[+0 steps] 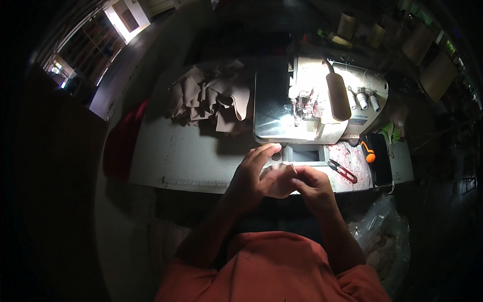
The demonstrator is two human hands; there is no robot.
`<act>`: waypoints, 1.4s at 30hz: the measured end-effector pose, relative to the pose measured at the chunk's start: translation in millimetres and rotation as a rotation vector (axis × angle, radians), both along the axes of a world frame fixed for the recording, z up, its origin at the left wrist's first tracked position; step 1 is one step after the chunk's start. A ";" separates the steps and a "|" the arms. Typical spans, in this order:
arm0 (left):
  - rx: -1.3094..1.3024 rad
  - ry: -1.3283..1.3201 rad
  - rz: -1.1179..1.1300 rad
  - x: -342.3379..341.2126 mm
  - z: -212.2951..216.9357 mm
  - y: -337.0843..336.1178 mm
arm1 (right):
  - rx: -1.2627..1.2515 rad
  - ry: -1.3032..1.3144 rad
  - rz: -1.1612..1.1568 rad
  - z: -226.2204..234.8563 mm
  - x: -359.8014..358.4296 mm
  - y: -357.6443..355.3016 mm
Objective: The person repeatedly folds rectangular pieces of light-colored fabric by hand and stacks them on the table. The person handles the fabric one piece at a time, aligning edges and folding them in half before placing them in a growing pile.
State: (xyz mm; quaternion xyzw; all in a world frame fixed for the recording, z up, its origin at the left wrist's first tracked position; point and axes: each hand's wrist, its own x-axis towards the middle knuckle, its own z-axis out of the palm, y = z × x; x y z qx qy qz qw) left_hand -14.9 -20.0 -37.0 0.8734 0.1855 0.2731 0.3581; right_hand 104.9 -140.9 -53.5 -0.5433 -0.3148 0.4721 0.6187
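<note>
A small beige fabric piece (282, 187) is held between my two hands, just over the front edge of the sewing table (201, 156). My left hand (253, 173) grips its left side with the thumb on top, while the forefinger stretches toward the machine. The right side of the cloth is pinched between thumb and fingers of my right hand (315, 185). Directly beyond my hands stands a white overlock sewing machine (329, 131), its needle area brightly lit. A heap of similar beige pieces (231, 95) lies on the table to the machine's left.
Red-handled thread snips (344, 172) lie right of my right hand. Beside them are a black flat object (382, 168) and an orange-headed tool (371, 158). A clear plastic bag (387, 226) hangs at lower right. Thread cones (346, 25) stand behind; red cloth (123, 143) is at left.
</note>
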 end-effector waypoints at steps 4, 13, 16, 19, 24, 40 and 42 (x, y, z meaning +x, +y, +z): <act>-0.747 0.228 -0.363 6.8 -3.8 14.1 | 0.028 -0.214 0.014 4.3 1.3 -5.1; -0.672 -0.001 -0.230 2.5 -6.0 8.3 | -0.079 -0.230 -0.005 17.1 0.1 -6.6; -0.749 0.005 -0.143 -1.1 2.5 4.6 | -0.095 -0.223 0.021 20.7 1.2 -8.0; -0.794 -0.012 -0.097 -3.3 8.6 2.4 | -0.096 -0.161 0.045 18.3 1.2 -8.7; -0.800 -0.108 -0.006 -3.1 8.3 -3.1 | -0.051 -0.078 0.038 21.3 -5.6 -5.6; 0.556 0.052 -0.150 74.1 -2.8 51.0 | 0.089 0.268 -0.228 -34.0 17.8 39.8; 0.531 0.116 -0.116 68.7 -3.8 43.7 | 0.142 0.234 -0.259 -30.5 11.7 34.3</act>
